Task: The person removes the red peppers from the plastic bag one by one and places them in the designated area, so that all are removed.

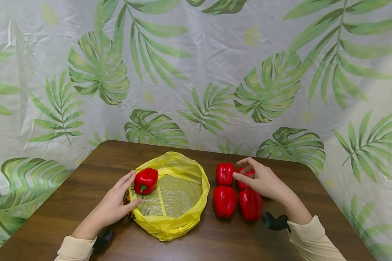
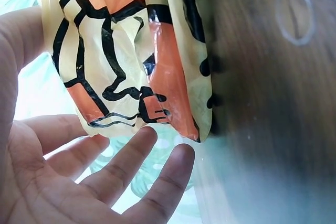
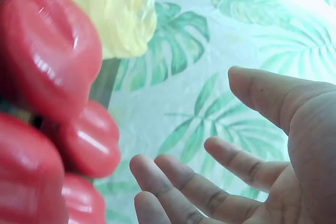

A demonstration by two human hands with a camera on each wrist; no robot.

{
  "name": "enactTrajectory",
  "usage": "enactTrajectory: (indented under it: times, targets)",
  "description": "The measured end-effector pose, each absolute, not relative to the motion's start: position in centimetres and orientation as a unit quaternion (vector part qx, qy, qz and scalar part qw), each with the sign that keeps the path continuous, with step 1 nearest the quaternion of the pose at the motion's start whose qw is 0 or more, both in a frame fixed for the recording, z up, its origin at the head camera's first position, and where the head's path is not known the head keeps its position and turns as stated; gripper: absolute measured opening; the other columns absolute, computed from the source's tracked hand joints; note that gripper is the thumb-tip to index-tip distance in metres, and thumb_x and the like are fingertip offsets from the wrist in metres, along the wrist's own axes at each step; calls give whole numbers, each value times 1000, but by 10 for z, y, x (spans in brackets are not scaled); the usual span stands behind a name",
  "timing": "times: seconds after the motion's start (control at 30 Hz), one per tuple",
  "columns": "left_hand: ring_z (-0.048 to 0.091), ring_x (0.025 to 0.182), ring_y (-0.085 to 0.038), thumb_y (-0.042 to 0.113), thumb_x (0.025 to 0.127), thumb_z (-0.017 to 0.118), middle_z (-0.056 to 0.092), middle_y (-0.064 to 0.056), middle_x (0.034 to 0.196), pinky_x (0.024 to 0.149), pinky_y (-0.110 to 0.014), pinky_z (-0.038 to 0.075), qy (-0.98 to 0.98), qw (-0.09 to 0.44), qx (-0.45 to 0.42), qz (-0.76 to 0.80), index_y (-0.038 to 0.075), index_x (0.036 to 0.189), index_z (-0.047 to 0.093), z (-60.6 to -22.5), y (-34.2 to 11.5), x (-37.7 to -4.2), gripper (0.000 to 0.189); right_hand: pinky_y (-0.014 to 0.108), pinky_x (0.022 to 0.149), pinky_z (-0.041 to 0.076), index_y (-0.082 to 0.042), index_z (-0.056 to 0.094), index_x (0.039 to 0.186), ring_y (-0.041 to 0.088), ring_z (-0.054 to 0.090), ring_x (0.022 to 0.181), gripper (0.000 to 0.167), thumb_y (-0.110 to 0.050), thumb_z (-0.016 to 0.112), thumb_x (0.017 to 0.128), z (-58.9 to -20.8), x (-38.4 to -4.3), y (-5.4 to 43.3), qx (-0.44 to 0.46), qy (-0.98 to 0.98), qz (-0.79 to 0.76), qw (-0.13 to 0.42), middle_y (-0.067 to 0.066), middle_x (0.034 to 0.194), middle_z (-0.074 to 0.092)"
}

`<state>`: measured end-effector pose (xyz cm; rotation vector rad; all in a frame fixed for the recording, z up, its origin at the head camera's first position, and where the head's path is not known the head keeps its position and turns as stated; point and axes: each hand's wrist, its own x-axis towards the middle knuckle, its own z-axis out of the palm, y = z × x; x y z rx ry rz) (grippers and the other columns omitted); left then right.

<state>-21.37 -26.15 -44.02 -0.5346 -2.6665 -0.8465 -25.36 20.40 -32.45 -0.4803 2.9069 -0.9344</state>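
A yellow plastic bag (image 1: 174,223) stands on the table with its mouth spread wide. One red bell pepper (image 1: 146,180) with a green stem is at the bag's left side, within the rim. My left hand (image 1: 117,199) rests against that side, fingers fairly straight; the left wrist view shows them beside the bag's printed outer face (image 2: 126,56). My right hand (image 1: 264,179) hovers over a group of red bell peppers (image 1: 224,202) right of the bag. Its fingers are loosely bent, with nothing between them. It partly covers the rear peppers. In the right wrist view, several peppers (image 3: 52,51) lie left of the fingers.
The brown wooden table (image 1: 111,246) has rounded far corners. Behind it hangs a pale curtain (image 1: 212,54) with green leaf prints. Each wrist wears a black strap, such as the right strap (image 1: 276,222).
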Motion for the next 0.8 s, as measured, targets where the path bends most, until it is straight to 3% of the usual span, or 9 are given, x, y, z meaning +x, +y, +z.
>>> enactTrajectory:
  times: [0.17, 0.4, 0.8]
  targets:
    - [46, 150, -50, 29, 95, 84, 38, -27, 169, 117, -66, 41, -926, 147, -187, -294, -10, 159, 42, -439, -261, -214, 86, 34, 77, 60, -14, 57, 144, 26, 71, 106, 55, -48, 70, 103, -322, -261, 186, -162, 934, -317, 33, 12, 127, 73]
    - [46, 151, -47, 29, 94, 84, 39, -25, 169, 116, -67, 41, -924, 156, -194, -291, -9, 159, 44, -438, -259, -214, 86, 42, 90, 59, -16, 59, 143, 25, 71, 108, 50, -47, 68, 105, -321, -268, 165, -179, 933, -312, 23, 8, 125, 73]
    - [46, 151, -48, 28, 94, 85, 39, -25, 169, 117, -66, 42, -924, 156, -190, -295, -9, 159, 43, -437, -259, -213, 86, 46, 94, 60, -18, 60, 142, 28, 72, 111, 48, -46, 68, 105, -328, -284, 126, -206, 925, -315, 50, 8, 126, 73]
